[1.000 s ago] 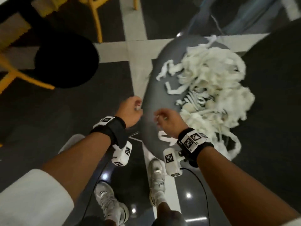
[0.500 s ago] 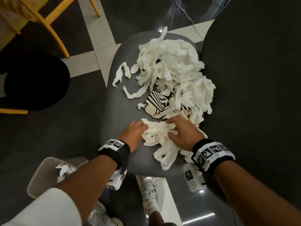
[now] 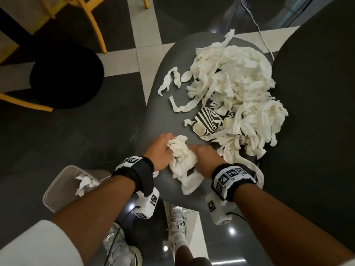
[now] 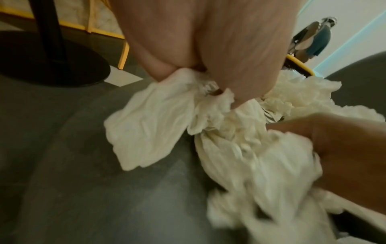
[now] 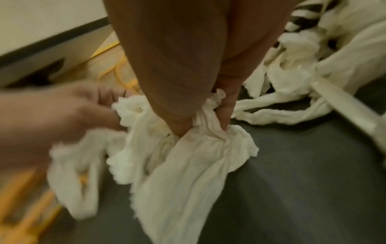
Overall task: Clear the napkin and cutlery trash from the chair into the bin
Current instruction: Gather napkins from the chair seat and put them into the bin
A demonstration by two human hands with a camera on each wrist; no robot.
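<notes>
Your left hand (image 3: pixel 160 150) and right hand (image 3: pixel 204 160) now clutch a napkin wad (image 3: pixel 182 160) gathered off the chair (image 3: pixel 153 116); the bin (image 3: pixel 57 187) comes next.

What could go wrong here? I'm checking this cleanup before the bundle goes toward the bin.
1. Both the left hand and right hand grip one loose wad of white napkin strips; a tail hangs off the grey chair seat and may drop on the floor.
2. A long strip trails by the right wrist and could snag, perhaps dragging the zebra-striped paper cup along.
</notes>
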